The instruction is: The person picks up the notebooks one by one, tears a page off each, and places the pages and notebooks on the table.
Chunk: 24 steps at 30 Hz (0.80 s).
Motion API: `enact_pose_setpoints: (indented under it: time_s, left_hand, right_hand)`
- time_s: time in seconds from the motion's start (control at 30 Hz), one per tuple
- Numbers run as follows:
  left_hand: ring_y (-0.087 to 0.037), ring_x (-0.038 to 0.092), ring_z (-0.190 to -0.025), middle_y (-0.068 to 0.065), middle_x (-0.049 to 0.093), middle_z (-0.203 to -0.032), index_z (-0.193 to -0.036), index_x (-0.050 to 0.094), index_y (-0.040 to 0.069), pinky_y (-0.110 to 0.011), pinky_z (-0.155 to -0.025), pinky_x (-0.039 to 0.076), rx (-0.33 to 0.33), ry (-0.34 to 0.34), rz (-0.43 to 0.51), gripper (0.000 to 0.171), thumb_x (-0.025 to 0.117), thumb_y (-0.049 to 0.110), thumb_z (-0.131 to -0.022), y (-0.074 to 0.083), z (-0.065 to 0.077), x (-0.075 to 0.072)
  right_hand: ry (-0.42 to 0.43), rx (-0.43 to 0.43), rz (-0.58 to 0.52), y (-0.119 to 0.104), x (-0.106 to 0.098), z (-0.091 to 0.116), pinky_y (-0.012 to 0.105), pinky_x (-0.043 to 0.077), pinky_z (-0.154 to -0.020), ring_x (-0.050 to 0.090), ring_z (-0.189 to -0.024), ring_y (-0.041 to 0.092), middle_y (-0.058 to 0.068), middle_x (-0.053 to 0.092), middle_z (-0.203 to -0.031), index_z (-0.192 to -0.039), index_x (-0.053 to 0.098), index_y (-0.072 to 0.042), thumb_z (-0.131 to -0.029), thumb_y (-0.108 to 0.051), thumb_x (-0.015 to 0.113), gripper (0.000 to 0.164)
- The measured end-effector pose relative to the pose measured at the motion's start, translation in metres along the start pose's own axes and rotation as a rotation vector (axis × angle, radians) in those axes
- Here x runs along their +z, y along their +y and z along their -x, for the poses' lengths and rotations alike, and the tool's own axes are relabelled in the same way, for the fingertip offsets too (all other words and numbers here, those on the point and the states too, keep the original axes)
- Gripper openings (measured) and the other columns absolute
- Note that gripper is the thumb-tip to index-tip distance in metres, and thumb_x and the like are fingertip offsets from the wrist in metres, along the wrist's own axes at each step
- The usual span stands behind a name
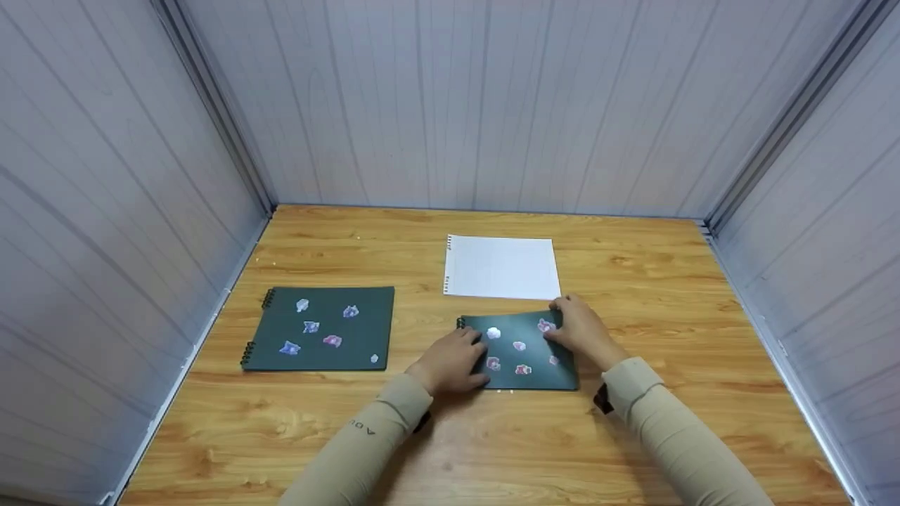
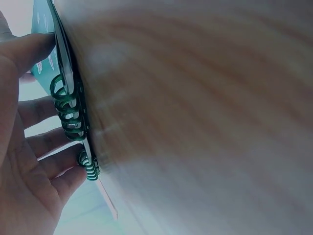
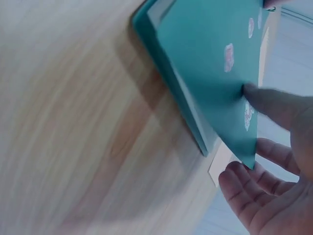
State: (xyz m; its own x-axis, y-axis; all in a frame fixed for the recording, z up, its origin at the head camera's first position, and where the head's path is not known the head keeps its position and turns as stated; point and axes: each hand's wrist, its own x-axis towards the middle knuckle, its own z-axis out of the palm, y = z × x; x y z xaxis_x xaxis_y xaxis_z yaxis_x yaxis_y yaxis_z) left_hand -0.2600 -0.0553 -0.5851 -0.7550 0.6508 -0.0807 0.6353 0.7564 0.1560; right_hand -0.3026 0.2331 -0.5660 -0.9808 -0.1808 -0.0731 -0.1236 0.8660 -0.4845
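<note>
Pale grey ribbed panelling [image 1: 105, 211] stands at the far left, beside a wooden table with a yellow-brown grain [image 1: 429, 274]. On the table's left part lies a dark green rectangular notebook with black spiral rings [image 1: 328, 320], shut and flat, its rings to the left and six small blue, pink and white stickers [image 1: 351, 311] scattered over its cover.

Next comes a beige sleeve with dark lettering [image 1: 355, 439], leading to the left hand [image 1: 453, 360]. This hand rests along the ringed edge of a second dark green spiral notebook with pink and white stickers [image 1: 536, 349]; its thumb touches the cover and its other fingers lie spread at the rings, not visibly closed round anything. The second notebook lies on the table in front of the person, well apart from the first. Just behind it is a white rectangular paper sheet with punched holes down its left edge [image 1: 500, 267].

At the far right corner of the second notebook, the right hand [image 1: 582, 330] pinches the cover, thumb on top and fingers beneath; the corner is lifted away from the pages. The two hands are apart, at opposite sides of the cover.
</note>
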Motion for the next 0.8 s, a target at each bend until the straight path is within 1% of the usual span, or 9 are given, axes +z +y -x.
enact_pose_setpoints:
  time_s: [0.1, 0.17, 0.27, 0.33, 0.43, 0.5, 0.57, 0.67, 0.8]
  left_hand:
    - [-0.035, 0.056, -0.147, -0.018, 0.061, -0.155, -0.146, 0.066, 0.004, -0.046, -0.128, 0.043, 0.002, 0.005, 0.004, 0.062, 0.068, 0.049, -0.104, 0.000, 0.001, 0.000]
    - [-0.035, 0.056, -0.148, -0.018, 0.060, -0.156, -0.146, 0.066, 0.004, -0.046, -0.128, 0.043, -0.002, 0.003, 0.007, 0.062, 0.068, 0.049, -0.104, 0.000, 0.001, -0.001]
    - [-0.035, 0.056, -0.148, -0.018, 0.060, -0.156, -0.146, 0.066, 0.004, -0.046, -0.128, 0.043, -0.004, -0.003, 0.006, 0.062, 0.068, 0.049, -0.104, 0.000, 0.000, -0.001]
    - [-0.035, 0.056, -0.148, -0.018, 0.061, -0.155, -0.145, 0.067, 0.004, -0.046, -0.128, 0.043, -0.004, -0.003, 0.004, 0.062, 0.068, 0.050, -0.104, 0.000, 0.000, 0.000]
    - [-0.036, 0.055, -0.148, -0.019, 0.060, -0.156, -0.144, 0.067, 0.004, -0.047, -0.128, 0.042, -0.008, -0.005, 0.007, 0.062, 0.068, 0.050, -0.104, 0.000, -0.001, 0.001]
    - [-0.036, 0.055, -0.149, -0.018, 0.060, -0.156, -0.144, 0.067, 0.004, -0.047, -0.128, 0.042, -0.012, -0.005, 0.008, 0.062, 0.068, 0.051, -0.104, 0.000, -0.001, 0.002]
    - [-0.036, 0.054, -0.149, -0.018, 0.060, -0.156, -0.145, 0.067, 0.005, -0.047, -0.129, 0.042, -0.014, -0.009, 0.009, 0.062, 0.068, 0.051, -0.104, 0.000, -0.001, 0.002]
    - [-0.035, 0.054, -0.150, -0.018, 0.059, -0.157, -0.145, 0.067, 0.005, -0.047, -0.129, 0.041, -0.018, -0.013, 0.005, 0.062, 0.068, 0.051, -0.104, 0.001, -0.002, 0.002]
    - [-0.035, 0.053, -0.150, -0.018, 0.059, -0.157, -0.146, 0.065, 0.005, -0.047, -0.130, 0.041, -0.027, -0.025, -0.009, 0.063, 0.067, 0.052, -0.104, 0.002, -0.002, 0.001]
  right_hand:
    - [0.026, 0.004, -0.064, 0.000, -0.002, 0.000, 0.059, 0.056, -0.108, 0.064, -0.122, 0.042, 0.029, 0.059, -0.136, -0.140, 0.063, 0.009, -0.096, -0.008, 0.082, 0.051]
    - [0.039, 0.017, -0.111, 0.000, -0.003, -0.001, 0.058, 0.056, -0.107, 0.063, -0.124, 0.044, 0.031, 0.059, -0.138, -0.140, 0.062, 0.010, -0.095, -0.005, 0.081, 0.051]
    - [0.048, 0.047, -0.190, 0.002, -0.004, -0.002, 0.054, 0.060, -0.100, 0.064, -0.119, 0.042, 0.032, 0.060, -0.137, -0.145, 0.058, 0.010, -0.094, -0.001, 0.081, 0.057]
    - [0.048, 0.069, -0.231, 0.003, -0.005, -0.001, 0.048, 0.061, -0.092, 0.065, -0.112, 0.037, 0.030, 0.060, -0.136, -0.150, 0.053, 0.008, -0.094, 0.000, 0.081, 0.064]
    - [0.050, 0.092, -0.289, 0.006, -0.006, 0.001, 0.036, 0.058, -0.079, 0.063, -0.098, 0.029, 0.026, 0.061, -0.128, -0.156, 0.048, 0.008, -0.094, -0.001, 0.081, 0.071]
    - [0.050, 0.107, -0.325, 0.007, -0.007, 0.003, 0.030, 0.054, -0.074, 0.060, -0.092, 0.024, 0.023, 0.062, -0.122, -0.156, 0.048, 0.008, -0.094, -0.001, 0.082, 0.072]
    - [0.048, 0.123, -0.370, 0.009, -0.008, 0.006, 0.026, 0.052, -0.071, 0.059, -0.088, 0.021, 0.020, 0.062, -0.116, -0.155, 0.048, 0.009, -0.093, 0.001, 0.082, 0.072]
    - [0.040, 0.153, -0.429, 0.012, -0.009, 0.012, 0.023, 0.053, -0.070, 0.060, -0.088, 0.019, 0.016, 0.064, -0.108, -0.152, 0.050, 0.010, -0.091, 0.004, 0.082, 0.070]
    - [0.030, 0.181, -0.477, 0.016, -0.009, 0.019, 0.024, 0.052, -0.072, 0.060, -0.088, 0.019, 0.012, 0.065, -0.101, -0.149, 0.052, 0.011, -0.090, 0.004, 0.083, 0.068]
